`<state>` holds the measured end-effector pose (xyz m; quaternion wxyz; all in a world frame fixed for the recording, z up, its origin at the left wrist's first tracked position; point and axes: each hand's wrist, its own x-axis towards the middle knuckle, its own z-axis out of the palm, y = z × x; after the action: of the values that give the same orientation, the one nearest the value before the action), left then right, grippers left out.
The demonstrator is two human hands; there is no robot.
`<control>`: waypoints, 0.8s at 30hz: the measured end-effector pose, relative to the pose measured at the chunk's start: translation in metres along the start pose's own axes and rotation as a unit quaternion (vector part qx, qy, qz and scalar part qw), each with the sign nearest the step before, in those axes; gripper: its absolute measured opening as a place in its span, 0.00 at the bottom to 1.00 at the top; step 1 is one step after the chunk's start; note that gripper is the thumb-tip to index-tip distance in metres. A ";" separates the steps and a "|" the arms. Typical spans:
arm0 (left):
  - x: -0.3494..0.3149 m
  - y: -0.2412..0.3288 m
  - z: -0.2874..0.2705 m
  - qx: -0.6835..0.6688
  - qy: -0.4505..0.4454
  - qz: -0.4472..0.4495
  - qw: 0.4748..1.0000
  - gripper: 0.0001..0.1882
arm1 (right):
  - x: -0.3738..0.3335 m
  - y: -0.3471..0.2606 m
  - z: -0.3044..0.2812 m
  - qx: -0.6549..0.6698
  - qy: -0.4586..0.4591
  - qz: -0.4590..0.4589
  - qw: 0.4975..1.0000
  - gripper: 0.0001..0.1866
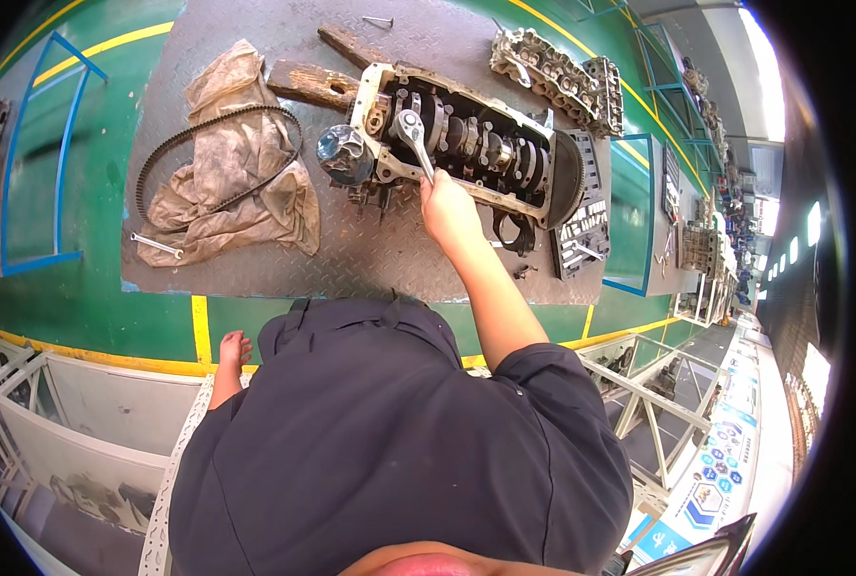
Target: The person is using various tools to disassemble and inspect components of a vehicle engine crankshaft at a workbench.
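My right hand [448,209] is closed round the handle of a ratchet wrench [414,132]. The wrench's round head lies over the near-left end of an engine block [466,192], whose crankshaft [466,139] shows along the open side. A toothed flywheel [569,180] sits at the block's right end. At its left end is a round part wrapped in shiny blue-and-silver film [344,154]. My left hand [235,349] hangs low beside my body, off the table, its fingers loosely apart and nothing seen in them.
On the metal table [370,274] a stained cloth [226,163] carries a toothed belt [140,182] and a combination spanner [156,246]. Wooden blocks [313,84] touch the engine's left end. A cylinder head [553,72] stands far right, near a socket tray [582,240].
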<state>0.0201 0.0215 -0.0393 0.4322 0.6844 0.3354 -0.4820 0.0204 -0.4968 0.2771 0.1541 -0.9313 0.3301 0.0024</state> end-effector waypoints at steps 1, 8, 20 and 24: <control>0.001 0.008 0.003 -0.013 -0.016 -0.004 1.000 0.16 | 0.002 0.000 0.002 -0.009 -0.014 0.008 1.000 0.16; -0.072 0.147 0.068 0.207 -0.111 0.325 0.916 0.14 | 0.005 -0.004 -0.022 0.064 -0.025 0.042 0.997 0.16; -0.336 0.241 0.213 0.185 -0.222 0.471 0.834 0.09 | -0.148 0.014 -0.084 0.252 -0.292 -0.082 0.919 0.16; -0.353 0.224 0.249 0.259 -0.241 0.558 0.751 0.06 | -0.151 0.067 -0.080 0.475 -0.439 -0.014 0.763 0.20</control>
<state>0.0146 -0.3110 0.3163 0.4972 0.6967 -0.3590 -0.3720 -0.1467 -0.4760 0.3502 0.7046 -0.6408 0.1718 0.2517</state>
